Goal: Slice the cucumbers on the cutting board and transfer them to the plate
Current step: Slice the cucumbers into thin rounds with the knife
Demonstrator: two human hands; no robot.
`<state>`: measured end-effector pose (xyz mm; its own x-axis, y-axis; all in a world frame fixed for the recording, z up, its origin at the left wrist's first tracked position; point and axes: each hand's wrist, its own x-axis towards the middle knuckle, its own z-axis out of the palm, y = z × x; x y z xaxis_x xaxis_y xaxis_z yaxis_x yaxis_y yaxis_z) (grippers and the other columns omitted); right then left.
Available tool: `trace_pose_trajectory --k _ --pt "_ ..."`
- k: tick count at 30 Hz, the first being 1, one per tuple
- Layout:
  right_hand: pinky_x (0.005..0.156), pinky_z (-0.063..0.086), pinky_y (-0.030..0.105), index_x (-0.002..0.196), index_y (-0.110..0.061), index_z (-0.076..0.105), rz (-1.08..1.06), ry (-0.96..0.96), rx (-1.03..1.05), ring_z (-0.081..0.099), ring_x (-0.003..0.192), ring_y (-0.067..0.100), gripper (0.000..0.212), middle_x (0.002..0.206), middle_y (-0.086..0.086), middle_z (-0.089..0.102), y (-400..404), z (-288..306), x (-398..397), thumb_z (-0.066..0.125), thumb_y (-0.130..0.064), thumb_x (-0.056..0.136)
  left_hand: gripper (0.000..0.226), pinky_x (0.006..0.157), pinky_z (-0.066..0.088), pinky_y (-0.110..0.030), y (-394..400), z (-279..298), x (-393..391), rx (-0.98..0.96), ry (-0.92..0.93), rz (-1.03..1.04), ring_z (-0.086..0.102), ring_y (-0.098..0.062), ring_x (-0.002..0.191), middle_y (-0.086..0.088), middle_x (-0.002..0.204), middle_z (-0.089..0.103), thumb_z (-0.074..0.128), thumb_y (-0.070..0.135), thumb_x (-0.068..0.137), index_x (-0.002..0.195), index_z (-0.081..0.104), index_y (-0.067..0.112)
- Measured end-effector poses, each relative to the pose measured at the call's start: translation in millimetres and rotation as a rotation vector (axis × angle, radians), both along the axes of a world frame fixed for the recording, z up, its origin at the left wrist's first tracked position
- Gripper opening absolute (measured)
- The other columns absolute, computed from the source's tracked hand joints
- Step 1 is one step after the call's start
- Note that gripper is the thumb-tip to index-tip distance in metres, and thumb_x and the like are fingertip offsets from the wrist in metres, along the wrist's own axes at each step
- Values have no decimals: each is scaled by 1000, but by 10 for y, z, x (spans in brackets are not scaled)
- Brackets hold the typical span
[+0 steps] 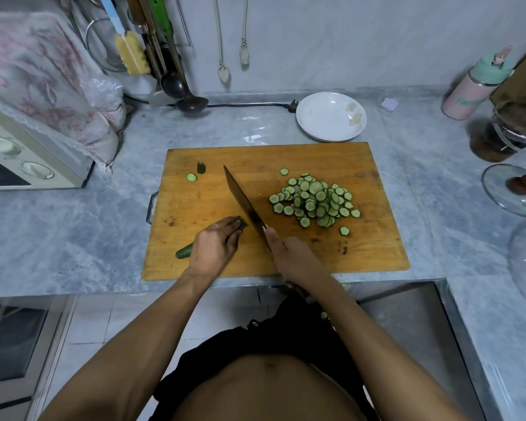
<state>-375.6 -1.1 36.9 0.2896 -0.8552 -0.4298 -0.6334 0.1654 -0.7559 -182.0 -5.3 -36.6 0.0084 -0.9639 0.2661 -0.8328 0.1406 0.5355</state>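
Nearest the viewer, the right hand [289,256] curls its fingers round the handle of a cleaver [246,205], forefinger laid along the spine; the blade runs diagonally away across the wooden cutting board [377,250]. Beside it, the left hand [214,246] presses down on a cucumber [185,252] with bent fingers, holding it against the board; the dark green end sticks out toward the board's near left edge, and the cut end sits just beside the blade. Right of the blade lies a heap of cucumber slices [315,200]. Farther left, a stem end [200,167] and one loose slice [191,177] lie apart. Beyond the board's far edge, a white plate [322,129] stands on the grey marble counter [73,232].
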Motion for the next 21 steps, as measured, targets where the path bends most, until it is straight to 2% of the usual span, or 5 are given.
trace_pose_trajectory --k 2,6,9,13,21 --pt "48 39 26 56 -13 46 43 24 -13 48 45 16 70 52 6 49 21 19 0 21 -61 100 20 89 48 -23 -11 10 -3 -6 -10 8 70 -22 95 -7 110 72 73 7 83 103 76 8" --pt "54 40 29 56 -13 44 89 32 -29 49 48 16 68 52 3 48 81 86 -8 23 -59 101 20 84 53 -28 -26 -31 -11 32 -37 41 70 -24 93 -4 112 71 71 11 85 104 76 11" --pt "58 41 31 61 -11 47 112 20 -39 49 49 15 67 55 5 51 102 177 -29 22 -57 102 21 88 50 -27 -24 -31 -8 45 -25 49 69 -25 97 -7 115 70 69 13 86 107 75 10" --pt "52 33 27 60 -13 45 171 67 -85 47 55 14 65 59 5 49 107 218 -38 22 -56 103 22 90 47 -25 -17 -25 -5 61 -16 56 68 -26 100 -9 117 69 68 13 87 107 75 9" --pt "51 36 29 58 -12 43 189 72 -52 47 48 14 67 54 4 47 105 239 8 22 -56 103 24 83 49 -23 -39 -72 0 73 -30 55 68 -23 99 -3 119 68 65 15 88 110 74 13"
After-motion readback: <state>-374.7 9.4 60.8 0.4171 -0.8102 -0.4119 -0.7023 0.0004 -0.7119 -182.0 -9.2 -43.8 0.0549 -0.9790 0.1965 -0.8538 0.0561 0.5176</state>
